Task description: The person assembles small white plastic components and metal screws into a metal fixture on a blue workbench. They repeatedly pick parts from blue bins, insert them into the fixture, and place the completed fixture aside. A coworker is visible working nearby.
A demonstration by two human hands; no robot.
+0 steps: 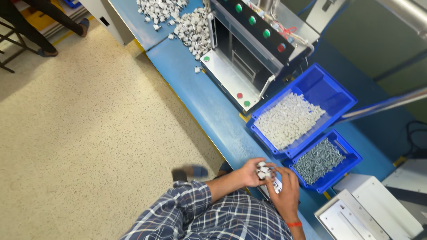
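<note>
White plastic parts (pixel 264 171), a small cluster of them, sit between the person's two hands at the near edge of the blue worktop (pixel 209 102). The left hand (pixel 251 171) is curled around the cluster from the left, fingers closed on it. The right hand (pixel 284 189) comes in from the near side, with its fingers touching the same cluster and another white piece just below; whether it grips or only steadies them is hard to make out. How many parts are in the cluster cannot be counted, since the fingers cover some of them.

Just to the right of the hands stand two blue bins. The nearer, smaller bin (pixel 351 158) holds grey metal screws. The larger bin (pixel 331 89) beyond it is filled with small white parts, far too many to count.

Farther along the worktop stands one metal machine (pixel 249 53) with a black panel carrying three green buttons and one red; its top is cut off by the frame. Two loose heaps of white parts (pixel 193 29) lie to its left, at the far end.

At the near right, a white box (pixel 369 209) is partly cut off. One foot in a sandal (pixel 191 172) shows on the speckled floor (pixel 89 133).
</note>
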